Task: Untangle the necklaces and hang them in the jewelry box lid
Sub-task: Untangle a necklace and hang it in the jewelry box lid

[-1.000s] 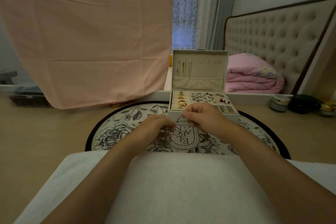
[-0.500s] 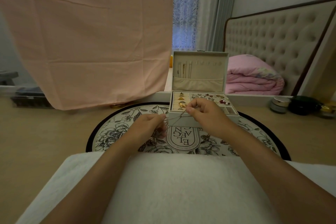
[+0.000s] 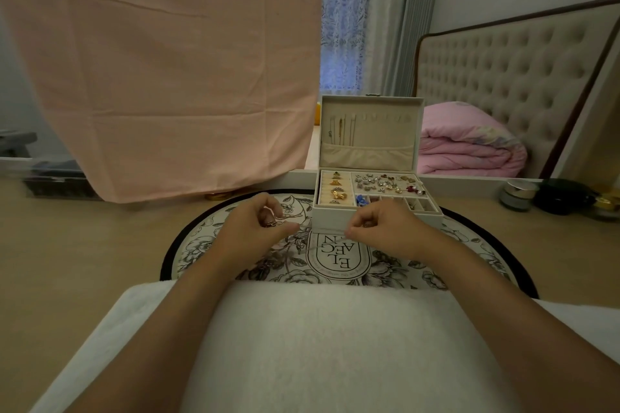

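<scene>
Metal this thin weighs almost nothing, so the necklace point(image 3: 272, 223) is limp, slippery and, I think, easy to break under a hard pull. It hangs between both hands above the round mat point(image 3: 214, 238), just in front of the jewelry box point(image 3: 332, 216). The left hand point(image 3: 258, 230) pinches the tangled clump and the right hand point(image 3: 385, 228) pinches the free chain, and the best hold is probably with the fingertips, close to the knot.

Left, pink sheet point(image 3: 161, 70); right, quilt point(image 3: 469, 151) (folded); jars point(image 3: 516, 194), seemingly.
</scene>
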### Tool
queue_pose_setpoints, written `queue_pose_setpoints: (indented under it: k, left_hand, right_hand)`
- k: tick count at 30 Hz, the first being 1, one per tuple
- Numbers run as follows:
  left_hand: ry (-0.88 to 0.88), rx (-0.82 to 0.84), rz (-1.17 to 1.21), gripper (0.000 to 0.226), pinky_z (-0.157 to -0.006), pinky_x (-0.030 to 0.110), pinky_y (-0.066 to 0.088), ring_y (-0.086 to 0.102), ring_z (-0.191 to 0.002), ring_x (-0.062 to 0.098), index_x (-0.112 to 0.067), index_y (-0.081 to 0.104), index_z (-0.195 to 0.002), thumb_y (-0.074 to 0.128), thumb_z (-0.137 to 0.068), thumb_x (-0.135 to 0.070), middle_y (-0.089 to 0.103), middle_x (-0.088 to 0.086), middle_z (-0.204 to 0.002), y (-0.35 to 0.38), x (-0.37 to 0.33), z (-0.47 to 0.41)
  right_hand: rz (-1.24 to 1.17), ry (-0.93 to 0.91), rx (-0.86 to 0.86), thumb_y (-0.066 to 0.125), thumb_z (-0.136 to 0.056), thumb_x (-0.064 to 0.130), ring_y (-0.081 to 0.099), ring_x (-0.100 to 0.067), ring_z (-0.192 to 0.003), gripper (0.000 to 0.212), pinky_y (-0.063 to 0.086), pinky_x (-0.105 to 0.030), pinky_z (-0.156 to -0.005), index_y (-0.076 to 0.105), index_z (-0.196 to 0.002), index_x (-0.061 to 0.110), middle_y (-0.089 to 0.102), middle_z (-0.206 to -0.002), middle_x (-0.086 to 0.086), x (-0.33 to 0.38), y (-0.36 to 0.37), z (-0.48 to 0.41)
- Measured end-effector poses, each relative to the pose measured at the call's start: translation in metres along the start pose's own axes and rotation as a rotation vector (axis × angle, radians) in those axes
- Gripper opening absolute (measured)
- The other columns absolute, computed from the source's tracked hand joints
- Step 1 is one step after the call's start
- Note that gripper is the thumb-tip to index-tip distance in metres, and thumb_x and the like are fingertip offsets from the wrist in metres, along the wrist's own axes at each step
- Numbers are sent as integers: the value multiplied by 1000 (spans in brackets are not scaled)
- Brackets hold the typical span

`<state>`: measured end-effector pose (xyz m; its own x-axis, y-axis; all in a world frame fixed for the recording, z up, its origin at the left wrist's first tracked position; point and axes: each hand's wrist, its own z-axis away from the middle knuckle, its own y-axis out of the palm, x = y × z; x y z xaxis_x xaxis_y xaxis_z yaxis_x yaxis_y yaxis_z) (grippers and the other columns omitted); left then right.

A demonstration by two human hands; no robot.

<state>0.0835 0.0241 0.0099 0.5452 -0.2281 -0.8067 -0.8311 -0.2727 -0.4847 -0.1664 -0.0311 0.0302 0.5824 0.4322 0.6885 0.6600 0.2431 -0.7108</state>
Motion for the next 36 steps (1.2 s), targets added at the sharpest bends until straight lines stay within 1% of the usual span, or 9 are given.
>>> queue_pose_setpoints:
  k: [6,12,15,19,23,26,29,32,36]
  left_hand:
    - [177,-14,-475,34,-58,25,41,47,-66,8,-32,55,-90,63,-85,0,54,-9,-76,-3,-1,-5]
    - [-234,12,14,32,-72,33,50,62,-74,30,-15,65,-69,57,-98,-25,67,10,-77,4,-2,-5]
    - [-431,168,382,23,-84,41,59,67,-77,24,-2,64,-86,55,-98,-19,65,8,-78,7,-4,-4]
    - [-526,304,787,22,-70,45,59,58,-70,30,-3,54,-99,51,-100,-24,61,16,-81,9,-4,-2]
    - [-418,126,402,30,-60,33,48,49,-51,21,-11,47,-84,46,-104,-34,47,3,-57,15,0,-2]
    - [-164,-32,-365,38,-64,29,42,58,-69,19,-21,57,-75,43,-103,-42,59,-4,-67,13,5,-3]
    - [-181,-19,-714,23,-70,29,46,60,-82,17,-31,68,-95,51,-98,-47,62,-8,-84,8,6,-2]
    - [-43,-23,-701,26,-84,34,50,57,-102,18,-34,66,-117,63,-92,-33,57,-4,-107,9,5,-2]
    - [204,73,-178,30,-87,23,49,60,-99,-1,-34,68,-122,67,-92,-33,68,-16,-107,26,-28,4]
  right_hand:
    - [232,23,55,58,-89,32,54,-12,-70,16,55,-39,-73,59,-76,23,61,-77,5,8,8,7]
    - [375,73,-7,53,-89,37,46,-14,-61,31,40,-30,-61,48,-63,21,51,-65,4,5,2,7]
    - [330,91,-13,53,-87,38,40,-15,-56,36,35,-30,-58,42,-57,21,43,-59,3,-1,1,4]
    - [161,141,0,53,-91,35,33,-15,-52,38,28,-30,-56,39,-58,22,35,-56,4,-7,-2,1]
    - [195,160,70,58,-95,34,49,-12,-57,33,40,-27,-59,71,-69,19,56,-60,6,-15,-7,0]
    - [139,121,62,61,-96,37,57,-16,-61,23,48,-32,-64,80,-86,30,69,-72,3,-16,-6,0]
    - [47,47,45,59,-100,32,64,4,-76,20,50,-30,-73,79,-98,29,73,-80,17,-10,-3,1]
    - [7,-32,43,60,-100,32,66,1,-83,18,54,-32,-80,78,-99,31,74,-85,14,1,2,0]
    - [18,-141,40,60,-99,31,66,-17,-88,17,55,-42,-84,77,-95,30,73,-89,0,14,6,0]
